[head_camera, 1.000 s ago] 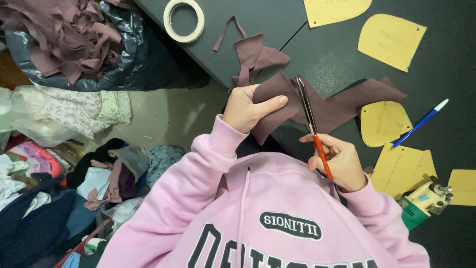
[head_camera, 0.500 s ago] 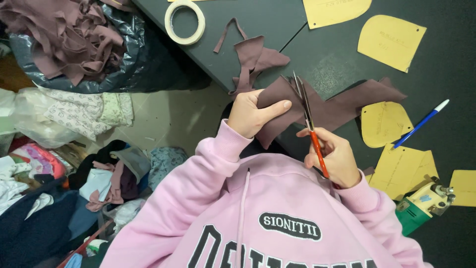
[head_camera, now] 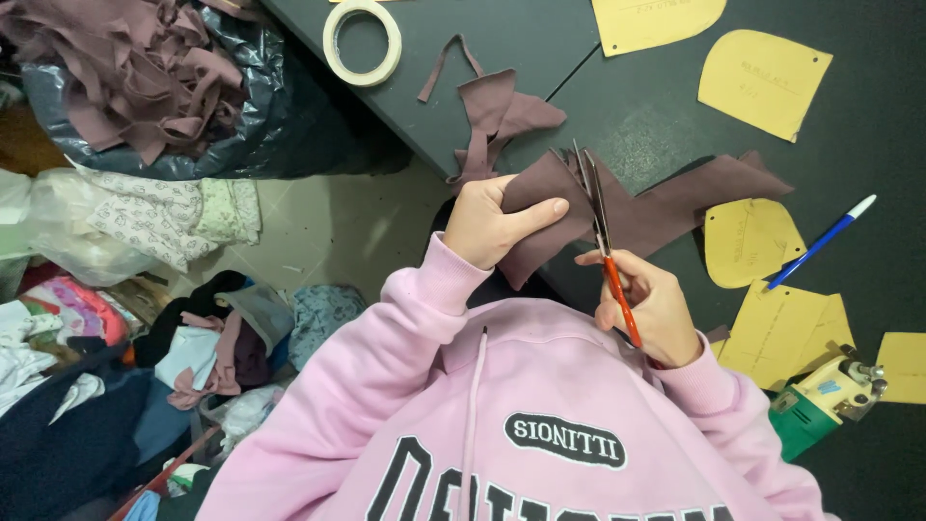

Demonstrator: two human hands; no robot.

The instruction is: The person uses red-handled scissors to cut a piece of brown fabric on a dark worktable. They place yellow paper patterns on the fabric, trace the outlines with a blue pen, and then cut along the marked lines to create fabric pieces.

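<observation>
Left hand pinching near end of mauve fabric piece at table edge, long axis toward far-right; right hand clamped on red-handled scissors, blades nearly closed over it.

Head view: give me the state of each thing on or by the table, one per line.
scissors: blades nearly shut, in the fabric
mauve fabric piece: flat on the table, one end lifted
left hand: pinching the fabric's edge
right hand: shut on the scissors' orange handles
tape roll: lying flat
blue pen: lying loose, capped or not unclear
yellow paper patterns: flat, spread apart
black bag: open, full of mauve scraps
</observation>
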